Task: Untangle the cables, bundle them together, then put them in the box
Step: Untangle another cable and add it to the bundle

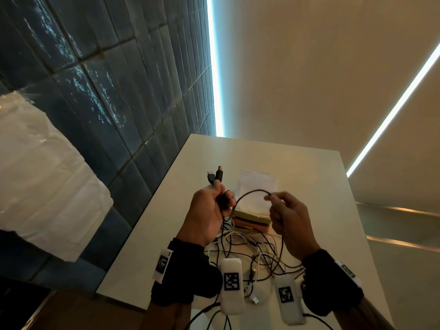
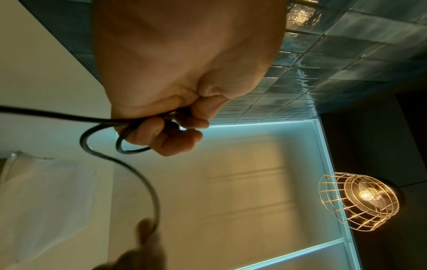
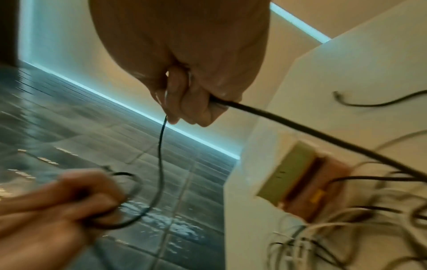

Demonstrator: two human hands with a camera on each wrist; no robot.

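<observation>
My left hand [image 1: 214, 206] is raised above the white table [image 1: 316, 177] and grips a black cable [image 1: 247, 195] looped in its fist, two black plugs [image 1: 215, 175] sticking up out of it. The same cable arcs across to my right hand [image 1: 281, 210], which pinches it between thumb and fingers. The left wrist view shows the loops [image 2: 129, 146] held in curled fingers; the right wrist view shows the cable [image 3: 289, 121] running through the right fist. A tangle of black and white cables [image 1: 250, 253] lies on the table under both hands. The box [image 1: 252, 219] sits behind the tangle.
A white sheet or bag [image 1: 258, 186] lies on the box. Dark blue tiled floor [image 1: 107, 103] runs along the table's left edge, and a large white plastic-wrapped mass [image 1: 40, 175] stands at the left. A wire-cage lamp [image 2: 360, 199] shows in the left wrist view.
</observation>
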